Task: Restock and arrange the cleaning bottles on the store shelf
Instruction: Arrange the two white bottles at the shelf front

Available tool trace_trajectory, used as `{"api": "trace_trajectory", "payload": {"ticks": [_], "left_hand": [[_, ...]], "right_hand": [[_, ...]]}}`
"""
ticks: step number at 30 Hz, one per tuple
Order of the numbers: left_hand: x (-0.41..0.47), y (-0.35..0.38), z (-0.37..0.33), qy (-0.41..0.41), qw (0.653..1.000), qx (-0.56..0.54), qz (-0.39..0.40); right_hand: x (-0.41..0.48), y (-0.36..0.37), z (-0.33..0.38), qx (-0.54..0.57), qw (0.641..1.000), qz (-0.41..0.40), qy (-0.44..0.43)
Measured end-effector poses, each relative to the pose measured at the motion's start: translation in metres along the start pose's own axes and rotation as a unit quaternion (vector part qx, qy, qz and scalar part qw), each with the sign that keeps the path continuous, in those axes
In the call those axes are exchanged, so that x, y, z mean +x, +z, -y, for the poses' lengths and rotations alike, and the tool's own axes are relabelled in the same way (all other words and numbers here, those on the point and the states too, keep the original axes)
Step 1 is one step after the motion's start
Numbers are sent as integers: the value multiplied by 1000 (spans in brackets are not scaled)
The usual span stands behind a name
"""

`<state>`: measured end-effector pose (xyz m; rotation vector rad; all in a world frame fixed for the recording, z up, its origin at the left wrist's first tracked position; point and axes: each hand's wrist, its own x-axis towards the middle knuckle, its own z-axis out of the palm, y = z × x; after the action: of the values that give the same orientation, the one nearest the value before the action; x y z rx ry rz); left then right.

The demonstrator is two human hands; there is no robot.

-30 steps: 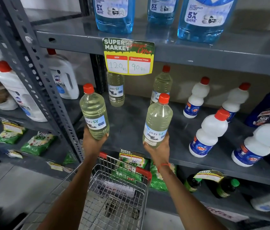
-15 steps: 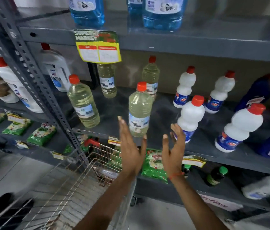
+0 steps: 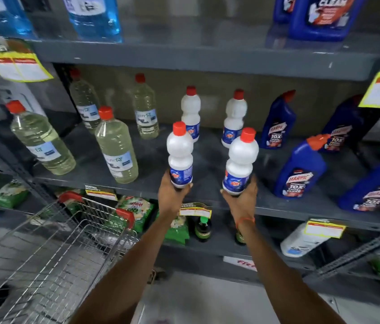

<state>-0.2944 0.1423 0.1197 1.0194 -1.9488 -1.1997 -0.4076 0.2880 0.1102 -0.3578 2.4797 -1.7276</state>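
Observation:
My left hand grips the base of a white bottle with a red cap at the front of the grey middle shelf. My right hand grips the base of a second white bottle just to its right. Both bottles stand upright. Two more white bottles stand behind them at the back. Several clear bottles of pale yellow liquid stand to the left. Dark blue toilet-cleaner bottles stand to the right.
A wire shopping cart with red corners stands at lower left under the shelf edge. Blue liquid jugs sit on the upper shelf. Green packets and dark small bottles fill the lower shelf. Yellow price tags hang from the shelf edges.
My hands let go of the two clear yellow bottles on the shelf, moved right, and now each holds a front white bottle. The view has shifted to the right.

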Motion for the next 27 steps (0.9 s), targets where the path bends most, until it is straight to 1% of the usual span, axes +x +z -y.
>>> {"api": "trace_trajectory", "payload": {"ticks": [3,7,10,14,17,19,21,22,24,27], "left_hand": [[3,-1,0,6,1000,18,2],[8,-3,2,17,998,56,-2],[6,-4,2,21,998,60,-9],[6,-1,3,23,998,57,3],[-8,8,-3,32,995,93,-18],[-24,14,-13,94,983,149,-60],[-43,23,-27,183,958,200,-90],[-52,30,-34,231,946,207,-94],[-66,48,-48,299,931,195,-68],[-87,83,-74,330,934,138,-8]], "right_hand": [[4,-4,-3,22,1000,-11,17],[0,-4,1,32,999,-28,12],[-2,-5,2,28,999,-28,3],[-3,-6,2,24,999,-24,-2],[-4,-8,6,37,999,-19,-2],[-12,-15,9,56,996,-55,-38],[-20,-27,12,63,987,-107,-104],[-23,-35,15,66,980,-131,-132],[-24,-54,19,63,970,-167,-163],[-17,-85,15,26,960,-207,-186]]}}
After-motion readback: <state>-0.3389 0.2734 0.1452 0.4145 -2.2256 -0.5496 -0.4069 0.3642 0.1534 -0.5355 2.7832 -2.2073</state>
